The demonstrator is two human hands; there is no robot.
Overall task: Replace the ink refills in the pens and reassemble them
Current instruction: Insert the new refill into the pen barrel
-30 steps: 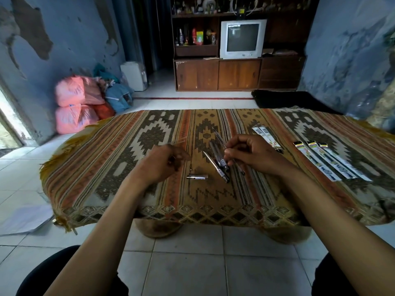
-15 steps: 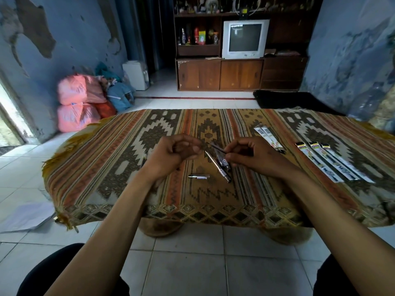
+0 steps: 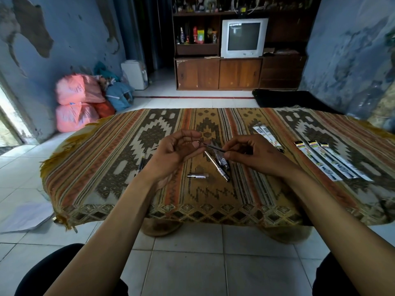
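Patterned cloth (image 3: 119, 167) mid-table, both hands' fingers pinching one refill (image 3: 213, 147) (edges well apart)

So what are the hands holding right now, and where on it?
Right hand pinches a thin dark ink refill at its near end; left hand pinches its far tip.

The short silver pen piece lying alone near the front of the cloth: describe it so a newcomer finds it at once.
Start at the patterned cloth covering the low table, then look just below the two hands. The short silver pen piece lies flat there, crosswise, left of the cluster of pens. Unlike those long, slanted pens, it is stubby, metallic and lies apart by itself.
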